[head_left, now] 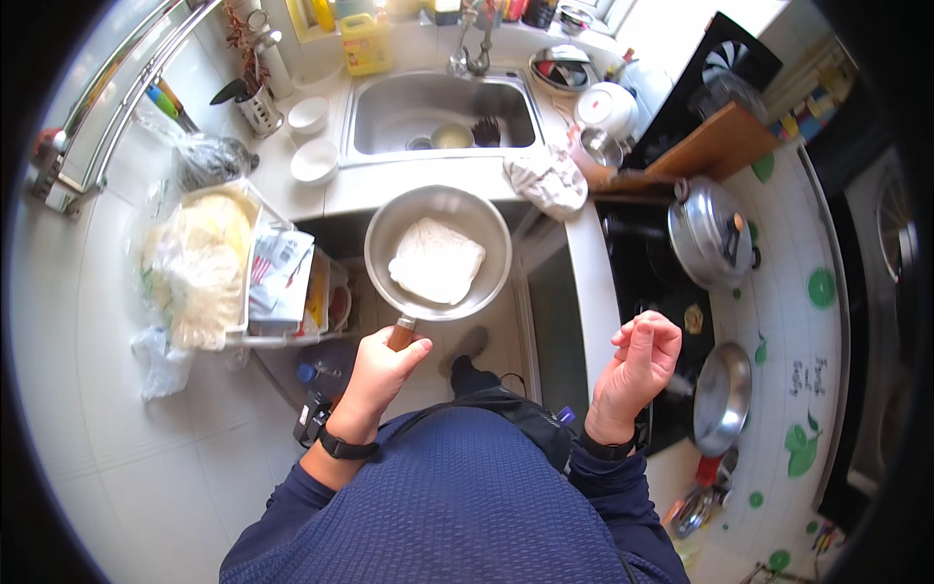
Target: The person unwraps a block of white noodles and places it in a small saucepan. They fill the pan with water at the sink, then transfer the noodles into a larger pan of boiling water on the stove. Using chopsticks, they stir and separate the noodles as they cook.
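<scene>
Pale tiles and a white surface (389, 175) framed the kitchen, with a steel sink (375, 117) set into its far side and a black stovetop (637, 282) along our right. We held a steel pan (488, 229) in the air just in front of the sink's edge, over the floor; inside it lay a white, soft-looking piece (438, 261), which we took for folded cloth. Our left hand (377, 375) had its fingers wrapped around the brown handle (401, 337). Our right hand (634, 380) was raised near the stovetop, fingers curled inward; we saw nothing in it, but could not tell whether they pinched something small. As we judged it, the work was partway along: the white piece was already in the pan, and the pan was up in our grasp. Left undone was any setting down, for the pan rested on neither the surface nor the stovetop, where a lidded pot (710, 234) and a second pan (722, 394) stood. How much remained beyond that, we could not tell.
</scene>
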{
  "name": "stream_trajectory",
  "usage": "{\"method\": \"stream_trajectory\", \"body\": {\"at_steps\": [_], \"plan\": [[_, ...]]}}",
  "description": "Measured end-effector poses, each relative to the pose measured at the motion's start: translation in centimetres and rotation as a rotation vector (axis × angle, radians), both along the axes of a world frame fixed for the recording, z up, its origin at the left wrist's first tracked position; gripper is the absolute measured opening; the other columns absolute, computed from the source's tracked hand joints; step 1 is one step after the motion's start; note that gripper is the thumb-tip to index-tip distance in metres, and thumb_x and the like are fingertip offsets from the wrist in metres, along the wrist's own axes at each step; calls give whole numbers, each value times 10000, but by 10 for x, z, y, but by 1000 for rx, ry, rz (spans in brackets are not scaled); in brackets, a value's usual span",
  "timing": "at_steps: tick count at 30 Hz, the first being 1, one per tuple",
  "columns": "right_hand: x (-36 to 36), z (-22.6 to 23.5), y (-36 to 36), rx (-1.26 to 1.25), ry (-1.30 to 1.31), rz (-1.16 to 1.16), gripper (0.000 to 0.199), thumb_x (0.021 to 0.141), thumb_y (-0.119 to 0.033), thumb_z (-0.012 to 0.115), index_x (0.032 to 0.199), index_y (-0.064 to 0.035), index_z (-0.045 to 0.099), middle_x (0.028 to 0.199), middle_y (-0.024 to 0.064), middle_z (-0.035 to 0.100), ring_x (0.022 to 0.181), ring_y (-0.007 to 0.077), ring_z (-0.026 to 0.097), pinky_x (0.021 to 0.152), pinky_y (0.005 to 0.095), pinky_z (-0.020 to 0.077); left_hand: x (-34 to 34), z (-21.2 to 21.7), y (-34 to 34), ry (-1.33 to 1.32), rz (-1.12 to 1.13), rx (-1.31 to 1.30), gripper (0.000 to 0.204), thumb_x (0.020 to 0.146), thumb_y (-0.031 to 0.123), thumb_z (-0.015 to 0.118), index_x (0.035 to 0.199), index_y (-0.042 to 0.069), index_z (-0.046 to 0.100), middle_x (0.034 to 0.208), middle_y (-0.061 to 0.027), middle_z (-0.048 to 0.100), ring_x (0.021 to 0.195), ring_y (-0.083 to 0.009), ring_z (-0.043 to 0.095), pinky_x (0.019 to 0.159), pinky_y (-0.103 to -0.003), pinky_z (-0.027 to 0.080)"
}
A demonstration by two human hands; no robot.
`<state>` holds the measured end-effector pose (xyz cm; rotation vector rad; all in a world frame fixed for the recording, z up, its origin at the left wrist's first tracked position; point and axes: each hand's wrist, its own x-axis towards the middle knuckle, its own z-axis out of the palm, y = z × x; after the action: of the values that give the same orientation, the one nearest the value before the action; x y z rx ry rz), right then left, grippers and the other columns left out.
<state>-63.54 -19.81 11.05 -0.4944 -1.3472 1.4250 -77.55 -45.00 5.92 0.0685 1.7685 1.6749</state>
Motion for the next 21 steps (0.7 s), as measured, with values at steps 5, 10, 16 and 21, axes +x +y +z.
{"method": "stream_trajectory", "body": {"at_steps": [5, 10, 16, 21], "plan": [[-140, 4, 82, -111, -4, 79, 228, 953, -52, 625, 1170, -65, 557, 1147, 45, 595, 909, 105, 584, 742, 232, 481, -84, -6, 55, -1, 100, 22, 380, 913, 355, 756, 755, 79, 548, 629, 68, 475, 558, -32, 389, 502, -216, 315], [-271, 13, 154, -113, -153, 280, 335, 942, -56, 621, 1267, -47, 540, 1217, 45, 591, 1011, 114, 570, 788, 235, 482, -166, -3, 95, -13, 136, 71, 427, 989, 420, 625, 1127, 16, 612, 583, 71, 428, 481, -22, 320, 446, -198, 241], [-416, 4, 225, 115, -341, 279, 365, 918, -107, 677, 1241, -1, 544, 1161, 91, 614, 930, 131, 588, 770, 274, 500, -257, -20, 122, -194, 68, -33, 265, 919, 216, 722, 1077, 27, 627, 736, 11, 596, 600, -64, 550, 543, -204, 445], [-489, -24, 272, 223, -584, 315, 289, 919, -143, 659, 1157, 15, 613, 1084, 99, 681, 971, 162, 648, 848, 306, 525, -369, -87, 168, -110, -134, -214, 146, 847, 111, 702, 961, 48, 636, 773, 10, 614, 600, -70, 552, 500, -229, 449]]}}
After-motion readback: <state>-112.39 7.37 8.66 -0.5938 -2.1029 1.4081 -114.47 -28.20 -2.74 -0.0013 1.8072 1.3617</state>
